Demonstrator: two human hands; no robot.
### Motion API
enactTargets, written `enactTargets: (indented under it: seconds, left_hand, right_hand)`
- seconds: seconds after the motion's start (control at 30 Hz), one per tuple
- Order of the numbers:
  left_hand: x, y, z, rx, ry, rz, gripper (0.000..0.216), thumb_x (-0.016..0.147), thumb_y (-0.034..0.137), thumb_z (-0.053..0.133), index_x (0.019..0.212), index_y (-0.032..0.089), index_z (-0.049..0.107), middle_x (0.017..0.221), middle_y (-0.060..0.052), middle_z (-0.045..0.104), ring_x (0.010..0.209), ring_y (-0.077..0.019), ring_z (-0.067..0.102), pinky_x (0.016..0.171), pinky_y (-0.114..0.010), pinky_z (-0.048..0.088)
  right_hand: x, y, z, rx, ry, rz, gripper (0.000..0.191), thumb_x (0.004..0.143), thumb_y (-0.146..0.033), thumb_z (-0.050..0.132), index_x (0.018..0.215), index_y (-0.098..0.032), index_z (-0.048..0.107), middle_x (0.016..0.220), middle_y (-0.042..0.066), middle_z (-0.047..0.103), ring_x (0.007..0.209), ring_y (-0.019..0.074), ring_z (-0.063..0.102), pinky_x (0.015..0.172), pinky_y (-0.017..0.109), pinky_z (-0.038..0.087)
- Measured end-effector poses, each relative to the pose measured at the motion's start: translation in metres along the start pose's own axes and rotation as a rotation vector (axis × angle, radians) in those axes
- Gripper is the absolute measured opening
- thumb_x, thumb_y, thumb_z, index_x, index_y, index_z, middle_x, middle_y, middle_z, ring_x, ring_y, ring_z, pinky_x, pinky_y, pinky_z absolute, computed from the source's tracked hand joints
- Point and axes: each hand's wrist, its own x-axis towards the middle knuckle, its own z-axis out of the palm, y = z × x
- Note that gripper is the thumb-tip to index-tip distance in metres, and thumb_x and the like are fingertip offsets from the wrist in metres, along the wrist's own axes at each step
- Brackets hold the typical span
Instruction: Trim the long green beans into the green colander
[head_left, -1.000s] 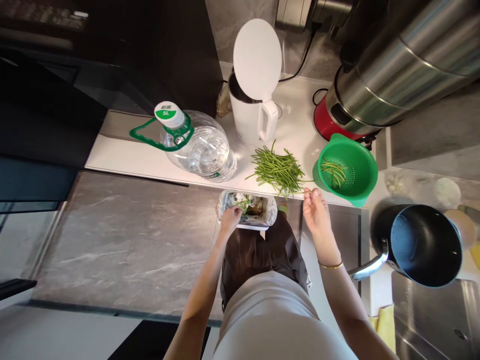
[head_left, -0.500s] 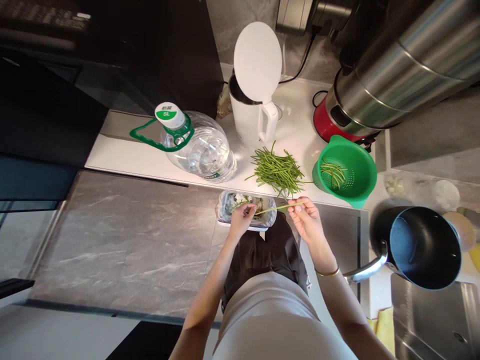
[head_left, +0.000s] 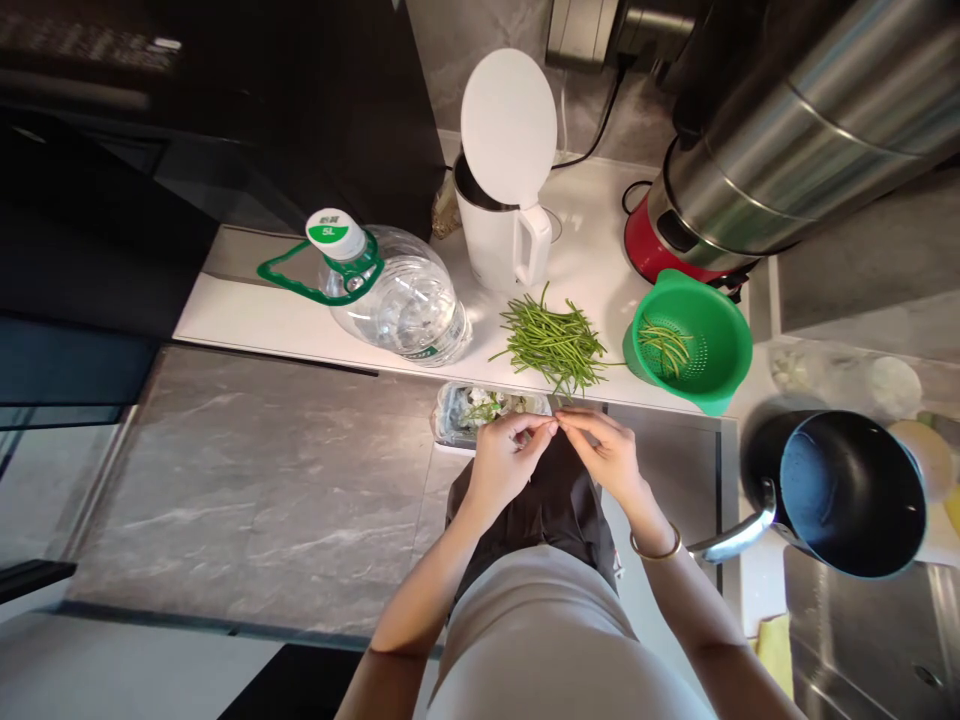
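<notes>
My left hand (head_left: pixel 511 455) and my right hand (head_left: pixel 607 452) meet fingertip to fingertip in front of the counter edge, both closed in a pinch. The thin green stem between them is almost wholly hidden by the fingers. Just beyond, on the counter, lies a loose heap of long green stems (head_left: pixel 553 342). A green colander (head_left: pixel 724 345) stands to its right with several paler cut pieces (head_left: pixel 663 346) inside. Below the counter edge, partly behind my left hand, is a lined waste bin (head_left: pixel 448 412) with green and white scraps in it.
A large water bottle (head_left: pixel 409 295) and a white kettle (head_left: pixel 491 240) with its lid raised stand on the white counter (head_left: pixel 592 225). At right are a red and steel appliance (head_left: pixel 652 240), a dark pot (head_left: pixel 851 495) with its handle pointing left, and a steel sink (head_left: pixel 862 640).
My left hand has moved right, away from over the bin, until its fingertips meet those of my right hand. The stem that stretched between them is now mostly hidden.
</notes>
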Motion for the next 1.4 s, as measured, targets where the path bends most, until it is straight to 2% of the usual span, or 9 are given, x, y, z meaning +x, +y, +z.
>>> enactTargets:
  seconds: [0.2, 0.37, 0.53, 0.67, 0.87, 1.0, 1.1, 1.2, 1.4]
  left_hand:
    - [-0.002, -0.002, -0.001, 0.063, -0.021, 0.023, 0.017, 0.081, 0.03, 0.058, 0.082, 0.02, 0.071, 0.078, -0.001, 0.072, 0.065, -0.0143, 0.061, 0.063, -0.024, 0.045]
    - [0.0, -0.003, 0.0, 0.052, -0.046, 0.036, 0.01, 0.078, 0.022, 0.058, 0.077, 0.019, 0.067, 0.074, 0.0, 0.069, 0.066, -0.013, 0.06, 0.066, -0.023, 0.045]
    - [0.005, -0.018, -0.009, -0.003, 0.013, -0.003, 0.009, 0.077, 0.023, 0.055, 0.075, 0.019, 0.063, 0.072, 0.0, 0.066, 0.066, -0.013, 0.055, 0.065, -0.023, 0.043]
    - [0.01, -0.046, -0.027, 0.099, 0.079, -0.064, 0.012, 0.079, 0.028, 0.053, 0.078, 0.02, 0.062, 0.072, 0.001, 0.064, 0.062, -0.0126, 0.053, 0.059, -0.023, 0.04]
    - [0.015, -0.091, -0.043, 0.487, 0.045, -0.181, 0.014, 0.081, 0.031, 0.054, 0.081, 0.02, 0.064, 0.079, -0.003, 0.068, 0.075, -0.0169, 0.061, 0.073, -0.027, 0.042]
    - [0.022, -0.119, -0.034, 0.778, -0.046, -0.282, 0.026, 0.084, 0.041, 0.051, 0.08, 0.02, 0.066, 0.08, -0.006, 0.069, 0.081, -0.021, 0.064, 0.081, -0.033, 0.042]
    - [0.027, -0.137, -0.023, 0.891, -0.139, -0.342, 0.026, 0.083, 0.034, 0.053, 0.1, 0.021, 0.067, 0.101, -0.009, 0.069, 0.098, -0.0253, 0.061, 0.088, -0.037, 0.042]
    - [0.028, -0.139, -0.015, 0.812, -0.205, -0.319, 0.041, 0.082, 0.027, 0.056, 0.122, 0.024, 0.058, 0.12, -0.01, 0.063, 0.107, -0.0272, 0.059, 0.09, -0.039, 0.043]
    - [0.017, -0.074, -0.003, 0.066, -0.089, -0.015, 0.027, 0.085, 0.037, 0.054, 0.099, 0.02, 0.07, 0.103, -0.006, 0.07, 0.094, -0.0188, 0.064, 0.084, -0.028, 0.048]
  right_hand:
    - [-0.001, 0.003, -0.004, -0.074, -0.068, -0.104, 0.031, 0.086, -0.016, 0.052, 0.109, -0.033, 0.066, 0.107, 0.0, 0.07, 0.098, 0.0171, 0.066, 0.091, 0.034, 0.053]
    - [-0.007, -0.002, 0.0, 0.008, -0.03, -0.012, 0.026, 0.083, -0.017, 0.058, 0.101, -0.033, 0.07, 0.099, -0.001, 0.072, 0.094, 0.0178, 0.067, 0.087, 0.033, 0.055]
    - [-0.009, 0.001, -0.014, 0.496, 0.26, 0.339, 0.01, 0.075, -0.021, 0.07, 0.084, -0.025, 0.07, 0.083, 0.0, 0.073, 0.067, 0.0133, 0.068, 0.066, 0.026, 0.059]
    - [-0.003, 0.015, -0.042, 0.937, 0.492, 0.453, 0.012, 0.072, -0.021, 0.072, 0.082, -0.027, 0.068, 0.083, -0.004, 0.07, 0.063, 0.005, 0.063, 0.062, 0.014, 0.056]
    - [0.002, 0.022, -0.059, 1.287, 0.556, 0.496, 0.017, 0.075, -0.012, 0.067, 0.084, -0.027, 0.067, 0.084, -0.007, 0.068, 0.066, 0.0006, 0.062, 0.063, 0.006, 0.054]
    - [0.005, 0.018, -0.052, 1.456, 0.568, 0.544, 0.018, 0.076, -0.006, 0.065, 0.083, -0.023, 0.064, 0.082, -0.006, 0.068, 0.066, -0.0004, 0.062, 0.06, 0.003, 0.054]
    - [0.009, 0.018, -0.048, 1.508, 0.582, 0.573, 0.02, 0.078, -0.004, 0.062, 0.084, -0.023, 0.063, 0.083, -0.006, 0.068, 0.067, -0.0001, 0.063, 0.06, 0.005, 0.055]
    - [0.01, 0.018, -0.046, 1.474, 0.618, 0.606, 0.017, 0.079, -0.005, 0.061, 0.082, -0.022, 0.063, 0.082, -0.005, 0.068, 0.067, 0.0005, 0.063, 0.059, 0.005, 0.056]
    - [0.007, 0.015, -0.035, 1.201, 0.555, 0.584, 0.016, 0.069, -0.011, 0.074, 0.079, -0.02, 0.065, 0.084, -0.004, 0.068, 0.066, 0.0007, 0.063, 0.063, 0.005, 0.055]
